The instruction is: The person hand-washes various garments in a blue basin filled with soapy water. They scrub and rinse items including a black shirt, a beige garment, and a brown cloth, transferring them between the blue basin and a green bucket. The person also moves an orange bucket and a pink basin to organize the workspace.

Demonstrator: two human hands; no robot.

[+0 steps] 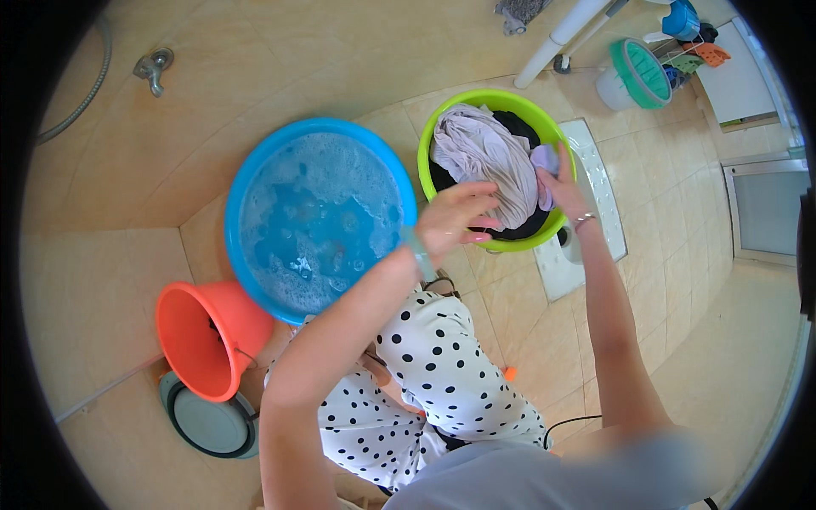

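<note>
My right hand (565, 189) is closed on a small lavender cloth (545, 159) at the right side of a lime-green basin (501, 95). Inside this basin lie a crumpled pale grey-lilac garment (483, 151) and black clothes (515, 124) beneath it. My left hand (463, 219) hovers at the near left rim, its fingers apart and holding nothing. To the left stands a large blue basin (234, 223) of sudsy water (327, 204), with foam around the edges. Whether anything lies under the water, I cannot tell.
An orange bucket (246, 319) leans on its side beside a grey-green folding basin (212, 421). A white squat toilet (608, 200) is set in the floor on the right. Behind it stands a white bin (614, 89) with a green liner. A tap (154, 68) juts from the wall.
</note>
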